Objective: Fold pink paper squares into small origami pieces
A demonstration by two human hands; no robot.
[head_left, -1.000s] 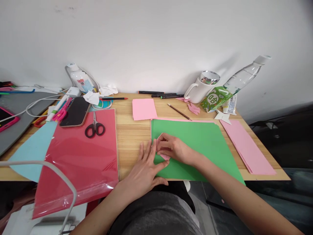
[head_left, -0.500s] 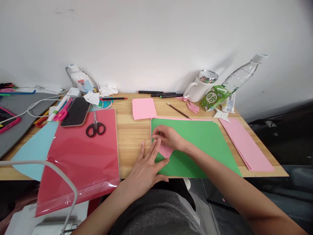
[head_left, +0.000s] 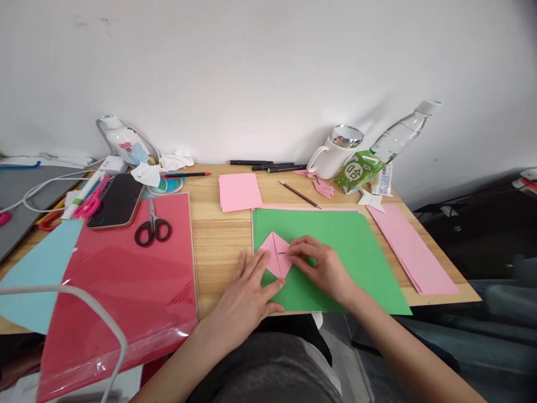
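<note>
Wooden desk (head_left: pixel 222 240) | left hand (head_left: pixel 247 294): fingers fanned on pink paper (head_left: pixel 274 246) | right hand (head_left: pixel 323 267): fingertips pinching its right corner

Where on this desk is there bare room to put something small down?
Bare wood shows between the red paper and green paper, from the pink squares down to the left hand. Right of the right hand, the green paper is uncovered too. Back right is crowded: white mug, green package, clear bottle.
</note>
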